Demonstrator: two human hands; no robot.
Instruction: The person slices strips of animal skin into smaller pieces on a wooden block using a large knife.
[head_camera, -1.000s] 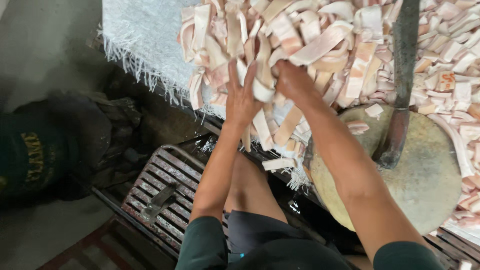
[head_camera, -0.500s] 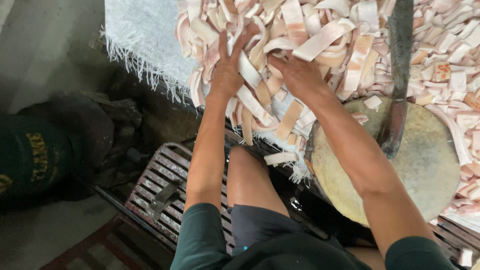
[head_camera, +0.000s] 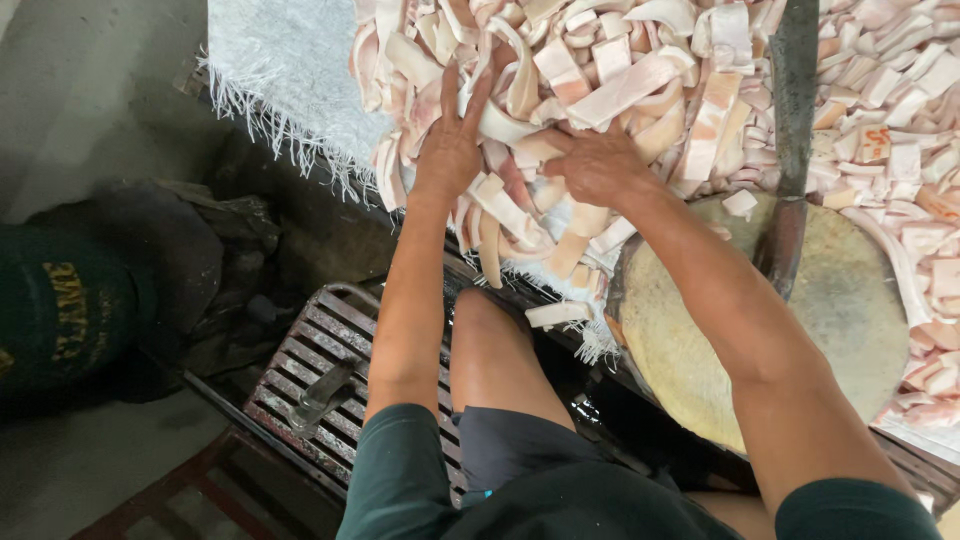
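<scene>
A big heap of pale pink and white meat strips (head_camera: 640, 80) lies on a white woven sack (head_camera: 290, 70). My left hand (head_camera: 452, 140) presses flat against the heap's near left side, fingers spread. My right hand (head_camera: 598, 165) rests palm down on the strips beside it, fingers curled into the pile. Whether either hand actually grips a strip is hidden. Several strips hang over the sack's near edge (head_camera: 495, 240). A round wooden chopping block (head_camera: 850, 300) sits to the right, with a long cleaver (head_camera: 790, 150) lying across it.
A rusty metal grate (head_camera: 310, 375) lies below my left arm, beside my bare knee (head_camera: 490, 340). A dark green bag (head_camera: 60, 310) and dark cloth sit on the grey floor at left. More strips cover the far right (head_camera: 920, 150).
Both hands have slid farther up into the heap, pushing strips away from the near edge. The left hand's fingers have spread flatter.
</scene>
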